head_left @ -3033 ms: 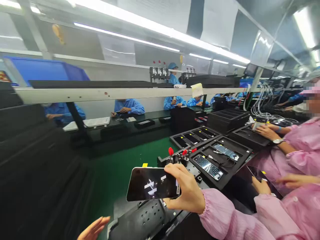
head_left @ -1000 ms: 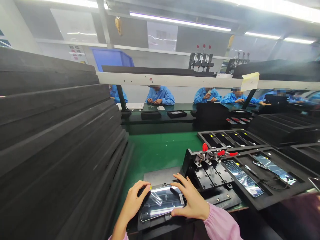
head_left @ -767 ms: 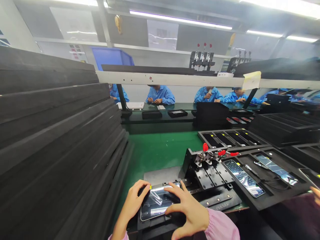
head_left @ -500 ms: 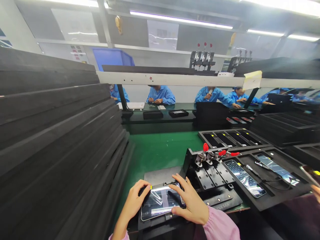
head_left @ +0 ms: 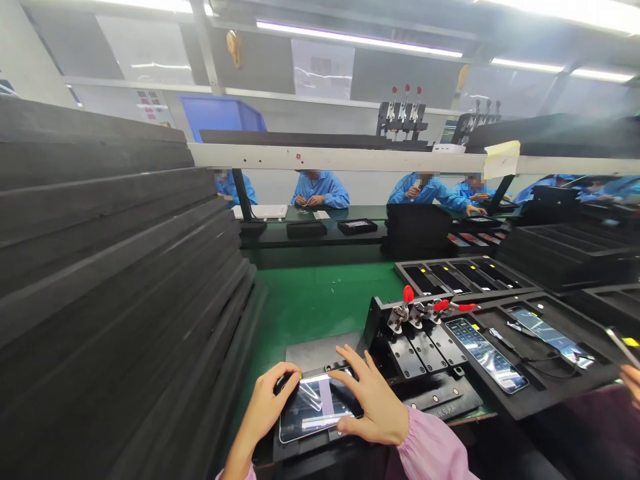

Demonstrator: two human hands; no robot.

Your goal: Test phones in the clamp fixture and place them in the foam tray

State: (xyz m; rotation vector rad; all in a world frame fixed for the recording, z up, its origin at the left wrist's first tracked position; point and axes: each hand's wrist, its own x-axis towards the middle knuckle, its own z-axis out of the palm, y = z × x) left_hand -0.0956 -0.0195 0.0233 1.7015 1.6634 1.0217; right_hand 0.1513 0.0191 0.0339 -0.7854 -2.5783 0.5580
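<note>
A phone [head_left: 313,412] with a glossy screen lies face up in a black fixture [head_left: 300,453] at the near edge of the bench. My left hand [head_left: 267,403] curls over the phone's left end, fingertips on its corner. My right hand [head_left: 370,400] rests on the phone's right end, fingers spread over the screen and thumb at the near edge. Just right of the fixture stands a black clamp jig [head_left: 420,340] with red-tipped toggle levers [head_left: 407,293].
A tall stack of black foam trays [head_left: 110,280] fills the left. Black trays [head_left: 525,373] holding phones and a cable sit at right, more trays [head_left: 460,277] behind. A green belt [head_left: 320,300] runs across. Workers in blue sit opposite; another person's hand [head_left: 631,380] enters at far right.
Three seconds ago my right hand held the phone up in the air; it now lies in the fixture under both hands. Over the last second my right fingers shifted slightly on the screen.
</note>
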